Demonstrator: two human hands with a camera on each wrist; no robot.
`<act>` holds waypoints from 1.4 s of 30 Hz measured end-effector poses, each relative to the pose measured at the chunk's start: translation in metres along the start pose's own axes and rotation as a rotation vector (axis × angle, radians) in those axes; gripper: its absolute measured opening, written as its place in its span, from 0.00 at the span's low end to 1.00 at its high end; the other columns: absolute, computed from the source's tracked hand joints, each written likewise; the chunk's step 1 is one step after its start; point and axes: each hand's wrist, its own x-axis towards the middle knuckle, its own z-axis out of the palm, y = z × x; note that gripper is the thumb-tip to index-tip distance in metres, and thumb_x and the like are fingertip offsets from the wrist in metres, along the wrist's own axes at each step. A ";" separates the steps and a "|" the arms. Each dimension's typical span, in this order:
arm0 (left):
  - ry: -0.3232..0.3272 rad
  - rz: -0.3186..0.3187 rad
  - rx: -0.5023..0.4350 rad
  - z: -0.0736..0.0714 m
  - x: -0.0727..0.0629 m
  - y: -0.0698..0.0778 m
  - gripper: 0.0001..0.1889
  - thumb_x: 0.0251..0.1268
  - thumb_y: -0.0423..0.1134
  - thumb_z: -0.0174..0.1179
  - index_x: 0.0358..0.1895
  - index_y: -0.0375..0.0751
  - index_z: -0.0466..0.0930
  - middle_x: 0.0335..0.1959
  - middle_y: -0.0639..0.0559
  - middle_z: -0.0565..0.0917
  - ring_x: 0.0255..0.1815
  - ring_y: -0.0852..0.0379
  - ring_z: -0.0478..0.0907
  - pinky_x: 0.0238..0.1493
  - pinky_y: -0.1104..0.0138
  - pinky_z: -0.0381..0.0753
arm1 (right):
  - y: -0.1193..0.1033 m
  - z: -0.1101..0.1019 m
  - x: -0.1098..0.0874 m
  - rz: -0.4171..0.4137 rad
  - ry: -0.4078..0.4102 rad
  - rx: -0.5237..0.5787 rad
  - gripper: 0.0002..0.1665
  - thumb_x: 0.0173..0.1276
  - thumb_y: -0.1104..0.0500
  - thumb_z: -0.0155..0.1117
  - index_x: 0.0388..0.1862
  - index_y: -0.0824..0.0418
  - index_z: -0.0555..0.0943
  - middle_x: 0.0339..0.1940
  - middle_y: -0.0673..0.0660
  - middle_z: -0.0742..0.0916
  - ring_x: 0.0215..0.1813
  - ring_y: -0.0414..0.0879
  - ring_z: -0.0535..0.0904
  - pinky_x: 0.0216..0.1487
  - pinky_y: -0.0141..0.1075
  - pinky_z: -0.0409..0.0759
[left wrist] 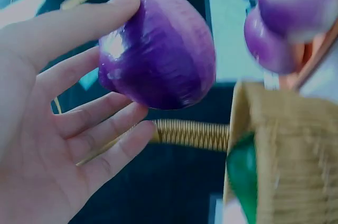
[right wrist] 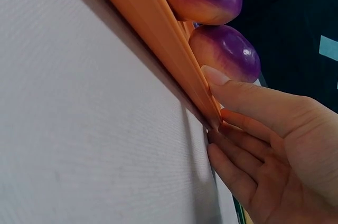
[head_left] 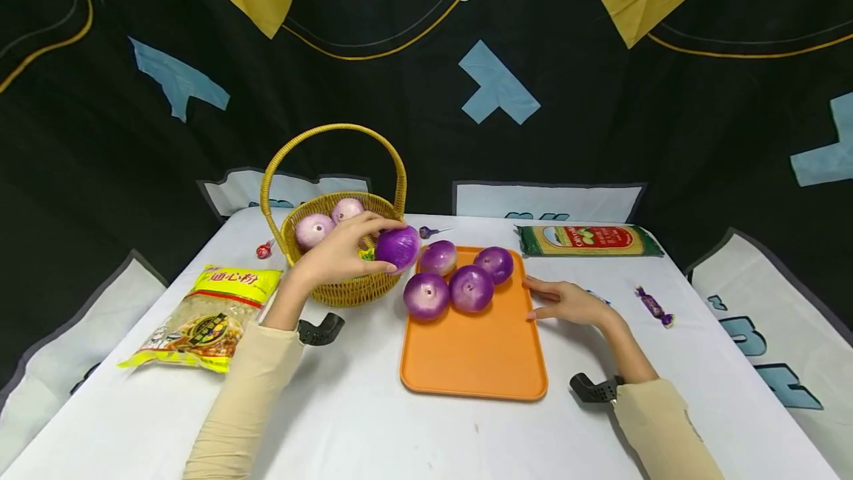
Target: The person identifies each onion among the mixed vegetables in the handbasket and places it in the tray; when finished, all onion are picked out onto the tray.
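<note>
My left hand (head_left: 346,247) holds a purple onion (head_left: 398,249) between thumb and fingers, beside the front right rim of a wicker basket (head_left: 356,291). In the left wrist view the onion (left wrist: 163,49) is held by thumb and fingertips, away from the palm. Two paler onions (head_left: 315,230) show inside the basket. Several purple onions (head_left: 472,289) sit grouped on the far half of an orange tray (head_left: 474,361). At the tray's right edge is my right hand (head_left: 566,302); the right wrist view shows its thumb (right wrist: 215,75) on the rim and the other fingers against the outer side.
A yellow bag of pasta (head_left: 206,317) lies left of the basket. A green and red packet (head_left: 589,240) lies at the back right, with a purple wrapped candy (head_left: 654,307) in front. Lollipops (head_left: 264,250) lie by the basket. A black cloth (head_left: 413,139) hangs behind the table.
</note>
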 end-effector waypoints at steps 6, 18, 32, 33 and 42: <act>-0.069 0.092 0.022 0.025 0.005 0.021 0.31 0.52 0.48 0.73 0.62 0.51 0.76 0.51 0.49 0.76 0.48 0.50 0.74 0.50 0.58 0.77 | -0.001 -0.001 0.003 0.007 0.002 -0.011 0.43 0.64 0.49 0.68 0.73 0.63 0.64 0.72 0.60 0.68 0.73 0.61 0.58 0.70 0.59 0.54; -0.249 0.169 0.065 0.086 0.027 0.063 0.31 0.50 0.49 0.73 0.61 0.52 0.77 0.56 0.45 0.74 0.58 0.51 0.70 0.58 0.55 0.75 | -0.002 -0.003 0.007 -0.010 -0.008 0.014 0.42 0.65 0.51 0.67 0.72 0.65 0.63 0.72 0.62 0.67 0.72 0.60 0.60 0.70 0.56 0.55; -0.238 0.072 0.142 0.127 0.029 0.063 0.31 0.58 0.43 0.69 0.67 0.53 0.72 0.66 0.44 0.70 0.66 0.46 0.67 0.61 0.51 0.72 | 0.000 -0.004 0.003 0.006 0.001 0.051 0.44 0.64 0.52 0.68 0.73 0.65 0.61 0.73 0.61 0.66 0.73 0.59 0.60 0.71 0.54 0.56; -0.231 0.069 0.141 0.126 0.029 0.063 0.32 0.58 0.41 0.69 0.67 0.52 0.71 0.67 0.44 0.69 0.66 0.46 0.67 0.61 0.51 0.73 | 0.001 -0.003 0.003 0.007 0.001 0.048 0.44 0.64 0.51 0.68 0.73 0.65 0.61 0.73 0.61 0.66 0.73 0.59 0.60 0.71 0.54 0.56; -0.230 0.101 0.149 0.106 0.027 0.063 0.30 0.57 0.41 0.70 0.65 0.47 0.74 0.66 0.43 0.70 0.66 0.47 0.68 0.62 0.55 0.72 | 0.003 0.001 0.000 0.005 -0.013 0.049 0.44 0.64 0.51 0.68 0.73 0.66 0.61 0.72 0.62 0.66 0.71 0.59 0.63 0.70 0.53 0.58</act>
